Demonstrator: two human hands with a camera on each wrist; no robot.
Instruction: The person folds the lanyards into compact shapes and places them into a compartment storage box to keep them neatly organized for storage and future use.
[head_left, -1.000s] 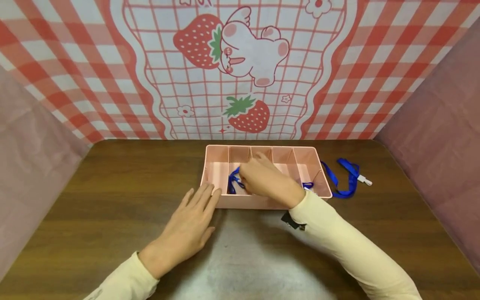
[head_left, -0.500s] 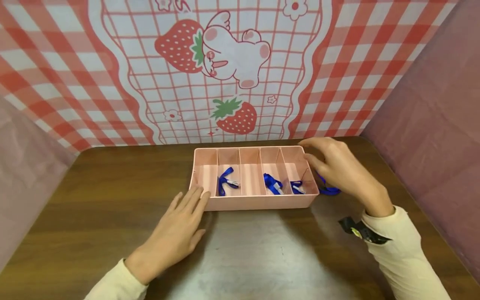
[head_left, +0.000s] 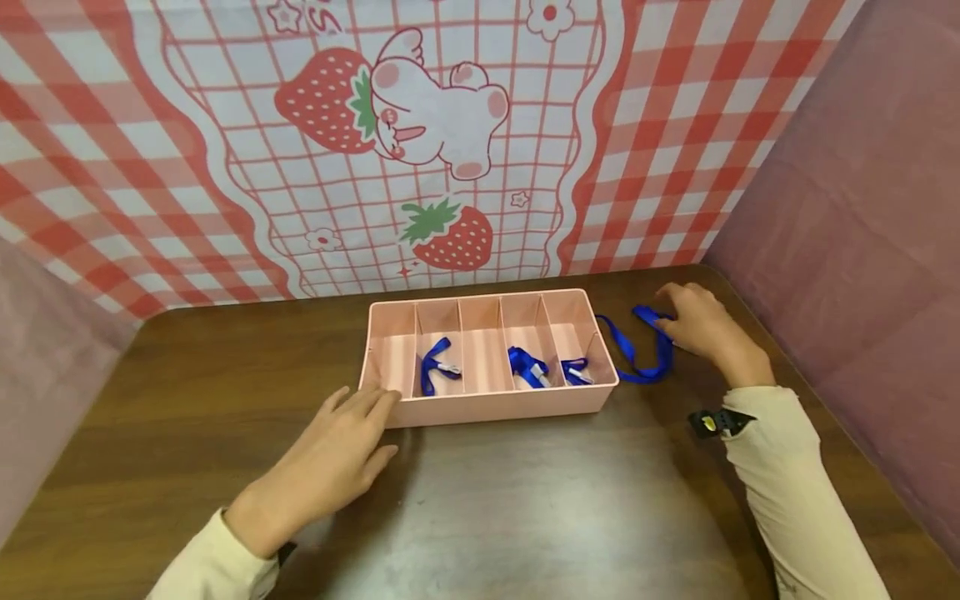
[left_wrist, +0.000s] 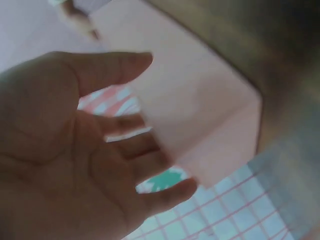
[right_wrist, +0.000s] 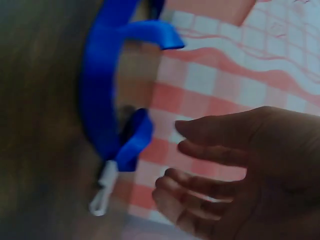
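Blue ribbon lanyard lies right of the pink divided plastic tray; right hand, fingers loose and empty, reaches its far end.

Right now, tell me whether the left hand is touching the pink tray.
Touching. The left wrist view shows the left hand's fingertips against the tray's outer wall; the head view agrees, at its front left corner.
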